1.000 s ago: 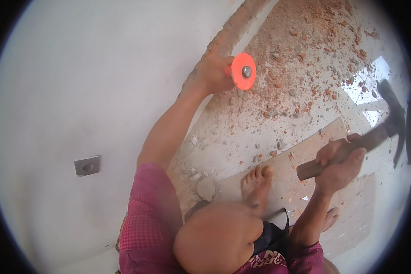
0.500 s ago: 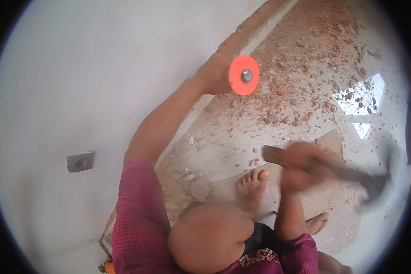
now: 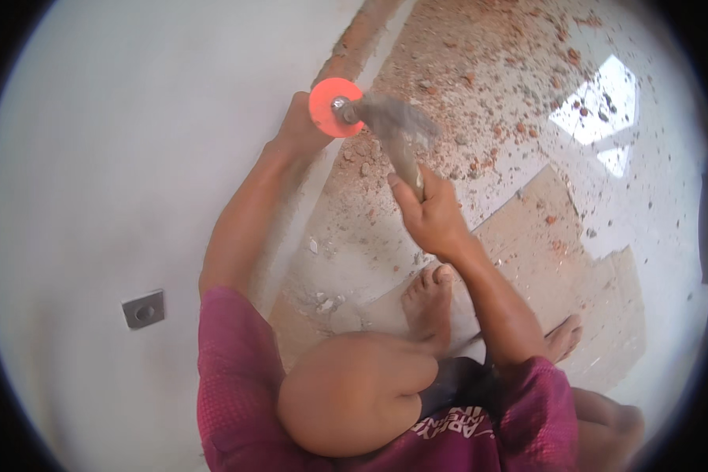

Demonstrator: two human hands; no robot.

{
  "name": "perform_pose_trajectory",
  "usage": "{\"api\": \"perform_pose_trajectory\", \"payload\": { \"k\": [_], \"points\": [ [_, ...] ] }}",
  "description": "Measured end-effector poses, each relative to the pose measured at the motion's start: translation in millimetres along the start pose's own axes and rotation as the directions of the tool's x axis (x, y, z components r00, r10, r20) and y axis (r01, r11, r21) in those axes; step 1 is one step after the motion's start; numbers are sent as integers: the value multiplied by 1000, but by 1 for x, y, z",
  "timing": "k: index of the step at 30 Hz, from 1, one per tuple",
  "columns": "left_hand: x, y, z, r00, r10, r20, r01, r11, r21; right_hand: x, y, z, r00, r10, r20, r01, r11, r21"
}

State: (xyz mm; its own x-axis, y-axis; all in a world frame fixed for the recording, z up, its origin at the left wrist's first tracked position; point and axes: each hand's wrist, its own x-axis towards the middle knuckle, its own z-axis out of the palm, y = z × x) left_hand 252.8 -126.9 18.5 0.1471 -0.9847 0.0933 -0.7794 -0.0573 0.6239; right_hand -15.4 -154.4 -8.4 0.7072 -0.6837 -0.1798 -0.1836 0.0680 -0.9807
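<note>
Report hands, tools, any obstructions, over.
Left hand holding metal-ended tool behind round orange guard; right hand gripping brown-handled hammer. Hammer head overlaps guard, contact unclear. Reddish rubble scattered on floor.

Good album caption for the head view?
Right hand holds a hammer at the orange-guarded tool in the left hand, rubble scattered alongside.

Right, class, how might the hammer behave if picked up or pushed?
The hammer would probably feel head-heavy, since its dark, metal-looking head crosses one end of a slimmer handle. The handle seems likely to stay stiff, as it looks straight. Pushed, it probably wouldn't roll far, because the head juts out.
</note>
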Motion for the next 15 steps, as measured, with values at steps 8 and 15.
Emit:
{"api": "perform_pose_trajectory", "payload": {
  "k": [8, 15],
  "points": [
    [-31, -17, -16, 992, -71, -101, 68, 997, -28, 4, -80, -45, 816, -334, -472, 577, 529, 623],
    [-8, -34, -8, 990, -103, -94, 112, 989, 95, 18, -28, -47, 950, -283, -135, 294, 953, 70]
  ]
}}
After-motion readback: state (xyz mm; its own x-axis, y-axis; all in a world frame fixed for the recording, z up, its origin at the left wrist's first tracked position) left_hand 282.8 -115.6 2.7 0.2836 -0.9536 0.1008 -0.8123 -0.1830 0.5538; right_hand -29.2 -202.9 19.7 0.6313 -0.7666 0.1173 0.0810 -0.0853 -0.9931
